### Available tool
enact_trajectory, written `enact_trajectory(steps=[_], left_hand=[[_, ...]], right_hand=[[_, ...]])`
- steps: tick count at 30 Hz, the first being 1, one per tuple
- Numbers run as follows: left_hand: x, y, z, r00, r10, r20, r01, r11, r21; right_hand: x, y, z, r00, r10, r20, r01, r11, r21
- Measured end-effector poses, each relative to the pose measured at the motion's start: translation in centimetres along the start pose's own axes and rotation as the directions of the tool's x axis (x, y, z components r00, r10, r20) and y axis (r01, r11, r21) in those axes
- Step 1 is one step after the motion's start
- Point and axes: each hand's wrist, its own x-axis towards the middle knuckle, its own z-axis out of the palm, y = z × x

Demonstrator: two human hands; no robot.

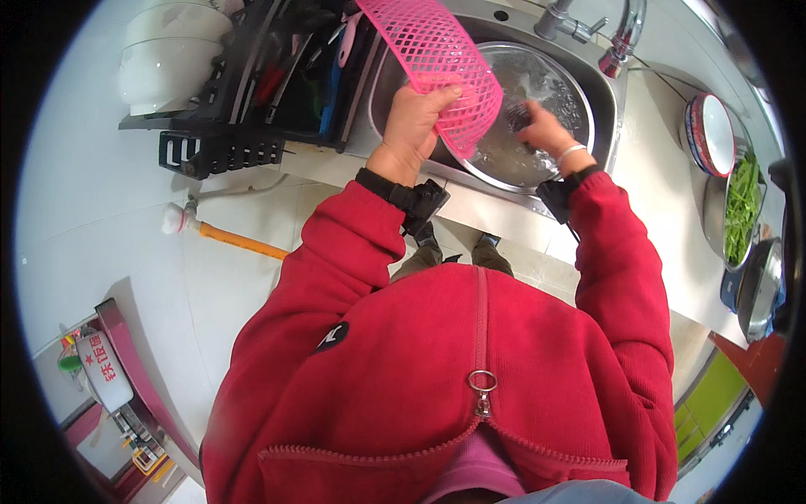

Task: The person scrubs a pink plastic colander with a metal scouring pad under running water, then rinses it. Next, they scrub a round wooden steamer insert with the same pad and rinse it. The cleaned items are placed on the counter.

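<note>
Red jacket [369,378] w/ badge [334,336], L hand [411,126] gripping pink basket [457,80], R hand [550,136] over basin [514,178], grip unclear, red-lettered white box [105,374]

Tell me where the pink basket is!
In the head view, the pink basket is at the top middle, in the left hand, over the left side of the metal basin.

- One upright, head-worn fisheye view, tipped steeply downward along the wearer's front (black fills the corners, and straight edges bow near the rim).
- It faces the sink [606,109], around one o'clock; the left hand [418,118], at twelve, and right hand [547,133], between one and two, sit at middle range.
- Nearest is the red jacket [403,361], large toward six o'clock.
- The shoes [426,239], near the centre, look small and farther below.
</note>
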Motion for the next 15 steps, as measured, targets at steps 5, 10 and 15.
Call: enact_trajectory(steps=[5, 10, 15], left_hand=[[-0.4, 1.2, 0.3, 1.000, 0.017, 0.014, -0.016, 0.999, -0.038], [-0.8, 1.6, 0.1, 0.999, -0.018, 0.045, 0.022, 0.997, -0.072], [-0.2, 0.7, 0.4, 0.995, -0.090, 0.045, 0.094, 0.989, -0.112]], right_hand=[[5.0, 1.2, 6.9, 0.809, -0.363, 0.462, 0.552, 0.740, -0.384], [4.6, 1.6, 5.2, 0.803, 0.168, 0.572, 0.440, 0.482, -0.758], [-0.8, -0.6, -1.1, 0.957, -0.161, 0.240, 0.282, 0.695, -0.661]])
